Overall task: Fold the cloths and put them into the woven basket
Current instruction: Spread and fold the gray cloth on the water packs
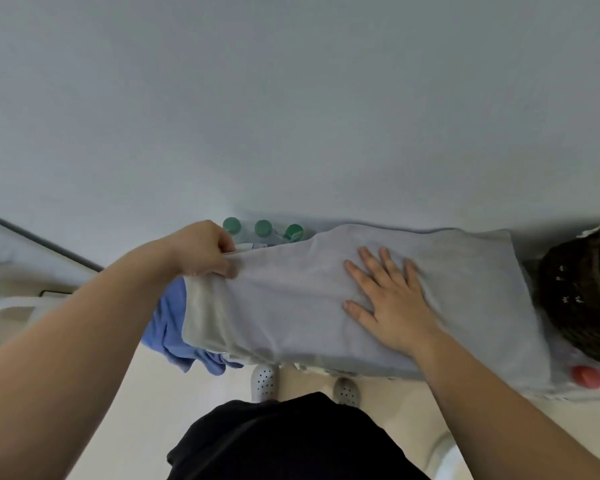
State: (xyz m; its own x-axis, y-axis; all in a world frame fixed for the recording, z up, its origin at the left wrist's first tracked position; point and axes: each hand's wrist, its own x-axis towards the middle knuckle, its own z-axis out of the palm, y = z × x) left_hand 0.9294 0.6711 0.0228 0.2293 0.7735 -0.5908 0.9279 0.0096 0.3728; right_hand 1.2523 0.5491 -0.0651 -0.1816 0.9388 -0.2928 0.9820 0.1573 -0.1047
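Grey cloth (309, 306), soft matte fabric, is spread along the desk (565, 375) as a long rectangle with few wrinkles. Fold step in hand: left hand (205, 252) pinches the left edge, fingers curled round the hem. Right hand (392, 303) presses flat mid-cloth, fingers straight and spread. Next move, likely: carry the left edge over to the right, match corners, smooth. Blue cloth (168, 327) sits bunched underneath at left, unfolded. Woven basket (572, 299), dark wicker, stands just right of the cloth.
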